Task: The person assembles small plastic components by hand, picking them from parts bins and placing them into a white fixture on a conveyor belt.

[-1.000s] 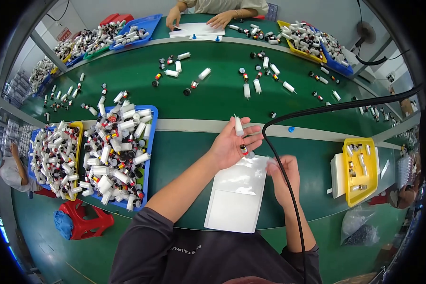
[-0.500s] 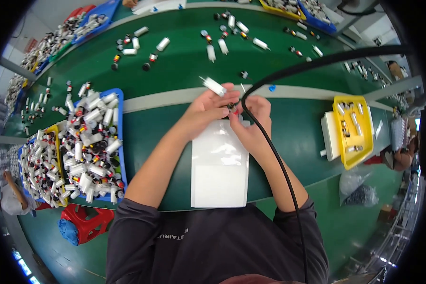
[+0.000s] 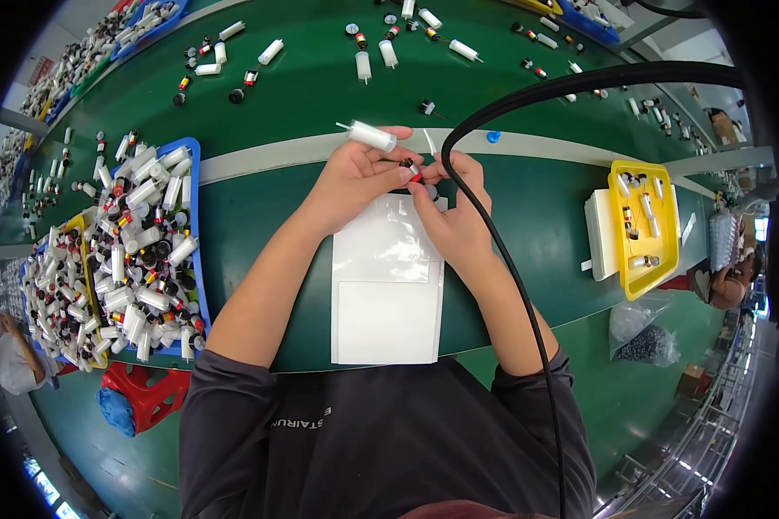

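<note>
My left hand is closed, with a white plastic cylinder held by its fingers. The cylinder lies tilted, its thin stem pointing to the far left. Between that hand's thumb and fingers is a small black-and-red part. My right hand pinches at the same part from the right, and a grey disc shows by its thumb. Fingers hide how the pieces join. Below both hands lies a white sheet in a clear sleeve on the green table.
At left, a blue bin and a yellow bin are heaped with similar parts. A yellow tray with several pieces sits at right. Across the far green surface lie scattered cylinders. A black cable arches over my right arm.
The whole view has shifted slightly, with the scene moving left and up. In my left hand the white cylinder lies a little flatter. Both hands stay together at the small part.
</note>
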`<action>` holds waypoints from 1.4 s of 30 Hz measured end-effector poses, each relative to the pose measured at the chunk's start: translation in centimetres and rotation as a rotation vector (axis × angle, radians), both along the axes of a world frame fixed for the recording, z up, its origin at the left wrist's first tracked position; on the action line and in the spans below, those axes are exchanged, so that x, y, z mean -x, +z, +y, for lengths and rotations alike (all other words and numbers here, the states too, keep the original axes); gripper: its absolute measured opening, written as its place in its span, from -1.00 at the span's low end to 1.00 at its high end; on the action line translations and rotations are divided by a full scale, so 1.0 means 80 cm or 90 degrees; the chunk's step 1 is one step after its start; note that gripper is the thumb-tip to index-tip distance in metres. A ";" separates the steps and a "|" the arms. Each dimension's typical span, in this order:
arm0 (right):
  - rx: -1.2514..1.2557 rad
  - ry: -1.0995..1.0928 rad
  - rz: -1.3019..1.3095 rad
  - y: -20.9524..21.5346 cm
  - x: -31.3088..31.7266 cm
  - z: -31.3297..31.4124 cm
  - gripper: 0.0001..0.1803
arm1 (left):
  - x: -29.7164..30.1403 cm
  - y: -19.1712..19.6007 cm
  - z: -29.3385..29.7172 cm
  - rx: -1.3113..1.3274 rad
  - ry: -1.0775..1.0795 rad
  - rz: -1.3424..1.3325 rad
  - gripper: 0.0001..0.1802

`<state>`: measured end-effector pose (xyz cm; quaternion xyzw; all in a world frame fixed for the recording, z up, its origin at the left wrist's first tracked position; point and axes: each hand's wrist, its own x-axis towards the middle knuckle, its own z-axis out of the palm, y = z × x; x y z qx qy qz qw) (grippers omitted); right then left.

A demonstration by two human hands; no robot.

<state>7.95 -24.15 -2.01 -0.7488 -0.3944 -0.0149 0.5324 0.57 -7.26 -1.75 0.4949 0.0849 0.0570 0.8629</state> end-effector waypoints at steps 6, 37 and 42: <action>0.002 0.003 0.065 -0.004 -0.005 0.001 -0.54 | -0.002 -0.010 0.002 -0.048 0.020 -0.002 -0.42; -0.027 0.134 0.686 0.025 -0.056 -0.003 -0.89 | 0.003 0.002 -0.006 -0.150 -0.042 0.009 -0.46; 0.016 0.106 0.659 0.029 -0.053 -0.003 -0.95 | 0.002 0.005 -0.009 -0.166 -0.040 0.014 -0.45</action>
